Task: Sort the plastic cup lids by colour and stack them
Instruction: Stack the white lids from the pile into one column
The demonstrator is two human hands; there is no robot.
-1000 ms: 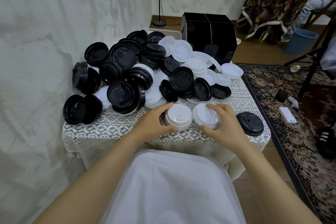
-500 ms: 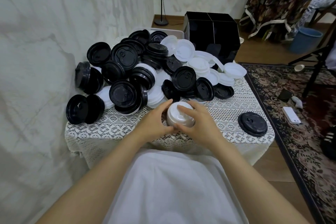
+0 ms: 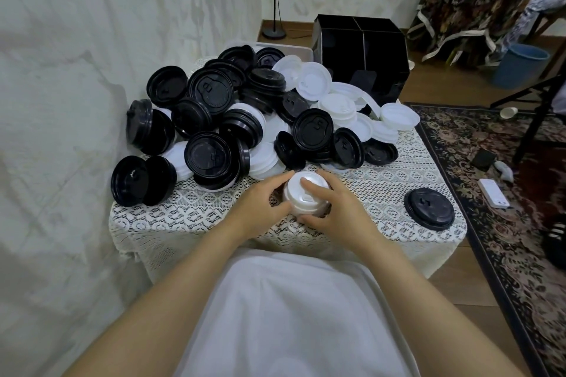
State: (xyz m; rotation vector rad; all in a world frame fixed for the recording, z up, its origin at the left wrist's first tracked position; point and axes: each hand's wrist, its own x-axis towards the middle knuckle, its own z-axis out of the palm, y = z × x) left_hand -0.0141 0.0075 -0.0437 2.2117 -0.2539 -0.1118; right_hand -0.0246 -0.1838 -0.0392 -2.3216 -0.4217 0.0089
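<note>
Both white lids we had side by side a second ago are one white stack [image 3: 301, 206] now, since our right hand [image 3: 340, 211] has brought its lid over onto the one by our left hand [image 3: 260, 205]. Compared with half a second back, pretty much nothing shifts and the grip looks the same.

So right now the white stack stands upright on the lace-covered table [image 3: 367, 187], about the middle of the near edge, just in front of the big pile [image 3: 245, 119]. Our left hand grips it from the left, fingers curled round the far side and thumb on the near side. Our right hand grips it from the right: index finger lying across the top lid, thumb tucked low against the near side, the other fingers wrapped round the right side. The two thumbs end up close together.

The pile of unsorted lids takes up the back and left of the table. Black ones sit mostly toward the left edge and the middle, white ones bunch toward the back right, and a few black ones stand on edge by the left edge. One black lid [image 3: 428, 208] lies flat on its own by the near right corner, well apart from the stack. We also see a black box [image 3: 361, 52] at the back right corner, right behind the white lids.

Off the table to the right, a patterned rug [image 3: 505, 254] has a small white gadget [image 3: 494, 197] on it, and a blue bin [image 3: 517, 66] stands further back on the floor.
</note>
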